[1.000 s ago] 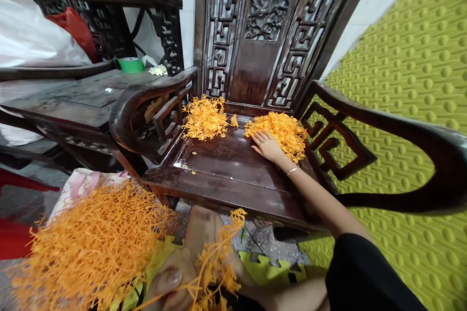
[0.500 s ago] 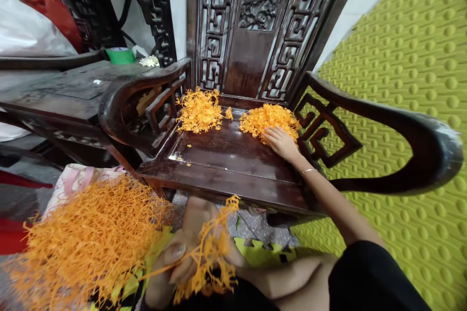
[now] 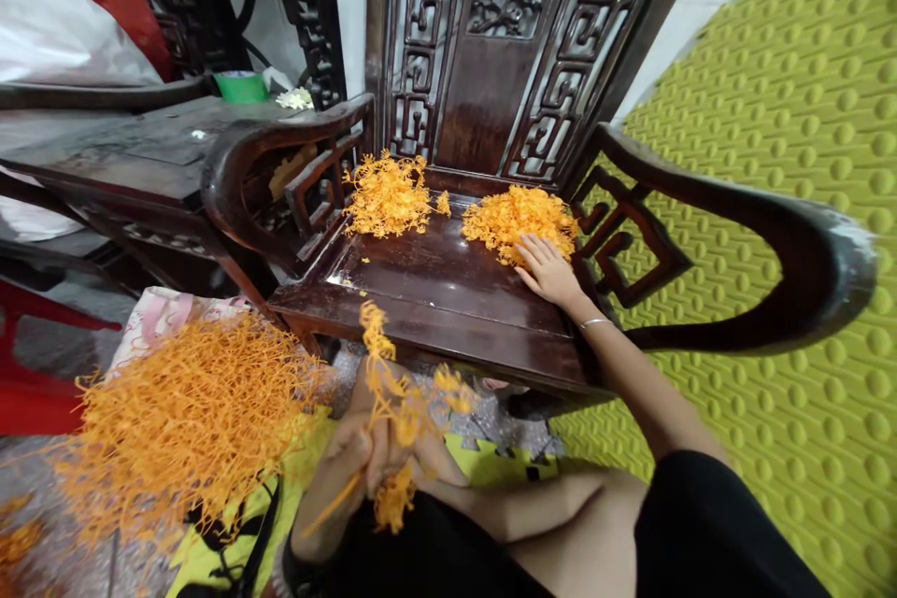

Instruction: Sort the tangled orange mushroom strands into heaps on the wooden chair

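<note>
Left hand (image 3: 343, 458): lower centre of frame — I grip an orange sprig (image 3: 407, 425) by its stem.
Right hand (image 3: 552, 276): right of centre — I touch the right heap (image 3: 515, 213), fingers loose, clasping nothing.
Left heap (image 3: 390, 198): mid-frame, on the chair seat (image 3: 427, 285).
Orange stalks (image 3: 203, 420): lower left.

Green tape roll (image 3: 242, 88) (pale scrap (image 3: 295, 99) beside it) on dark table (image 3: 147, 147), yellow mat (image 3: 791, 159) at right.
</note>
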`<act>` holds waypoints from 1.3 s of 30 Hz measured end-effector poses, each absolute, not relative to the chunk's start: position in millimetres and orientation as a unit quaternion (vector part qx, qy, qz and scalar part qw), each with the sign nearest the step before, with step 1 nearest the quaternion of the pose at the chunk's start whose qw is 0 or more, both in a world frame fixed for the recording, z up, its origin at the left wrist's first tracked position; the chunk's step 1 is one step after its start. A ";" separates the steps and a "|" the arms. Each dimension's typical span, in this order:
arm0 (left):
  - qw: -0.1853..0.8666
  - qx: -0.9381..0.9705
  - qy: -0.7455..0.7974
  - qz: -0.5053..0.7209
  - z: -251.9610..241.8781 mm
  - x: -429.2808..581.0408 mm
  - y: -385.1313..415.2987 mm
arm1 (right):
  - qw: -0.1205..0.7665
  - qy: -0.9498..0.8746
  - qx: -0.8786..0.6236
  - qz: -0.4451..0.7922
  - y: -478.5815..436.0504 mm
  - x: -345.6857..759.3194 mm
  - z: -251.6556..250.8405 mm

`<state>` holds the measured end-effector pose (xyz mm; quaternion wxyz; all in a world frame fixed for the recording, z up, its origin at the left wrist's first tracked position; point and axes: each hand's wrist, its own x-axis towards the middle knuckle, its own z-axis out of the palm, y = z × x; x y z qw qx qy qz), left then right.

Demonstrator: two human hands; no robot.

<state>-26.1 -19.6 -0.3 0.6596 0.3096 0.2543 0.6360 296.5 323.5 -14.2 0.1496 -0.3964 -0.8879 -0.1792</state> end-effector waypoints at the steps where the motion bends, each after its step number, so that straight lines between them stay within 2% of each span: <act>1: 0.647 0.330 0.247 0.642 -1.3 -25.3 -22.0 | 0.151 -0.890 -0.393 -0.175 330.6 296.9 -14.6; 5: 0.613 0.410 0.217 0.640 -1.7 -25.3 -24.8 | 0.193 -0.872 -0.409 -0.185 348.2 295.9 -13.3; 9: 0.634 0.428 0.227 0.603 2.7 -26.1 -24.3 | 0.234 -0.856 -0.420 -0.188 347.0 291.2 -9.9; 11: 0.654 0.422 0.230 0.584 4.9 -25.9 -22.6 | 0.320 -0.817 -0.452 -0.160 335.9 279.9 -6.0; 13: 0.678 0.412 0.237 0.561 7.4 -25.2 -18.4 | 0.441 -0.754 -0.484 -0.058 314.6 261.1 -0.8; 15: 0.714 0.393 0.218 0.538 10.8 -23.4 -10.9 | 0.495 -0.720 -0.481 0.066 280.1 238.6 3.8; 18: 0.782 0.363 0.128 0.490 15.1 -19.5 5.3 | 0.399 -0.789 -0.401 0.239 202.6 209.8 2.9; 20: 0.815 0.377 0.061 0.435 15.2 -16.9 15.7 | 0.299 -0.762 -0.287 0.497 141.4 197.0 -5.1; 22: 0.833 0.407 0.025 0.375 12.6 -14.1 22.3 | 0.310 -0.663 -0.243 0.637 85.2 186.0 -15.6; 24: 0.832 0.436 0.047 0.342 8.4 -9.7 23.4 | 0.357 -0.550 -0.231 0.719 44.3 173.0 -21.9; 27: 0.778 0.490 0.180 0.351 1.0 0.3 15.6 | 0.429 -0.422 -0.258 0.756 19.7 151.3 -14.3; 30: 0.689 0.532 0.321 0.373 -8.1 12.1 2.7 | 0.496 -0.359 -0.298 0.732 24.5 138.0 5.4; 33: 0.640 0.529 0.391 0.397 -17.5 22.2 -7.6 | 0.547 -0.318 -0.311 0.709 32.5 134.6 19.0; 39: 0.736 0.449 0.305 0.405 -18.1 25.1 -10.7 | 0.514 -0.274 -0.259 0.770 41.8 142.9 25.4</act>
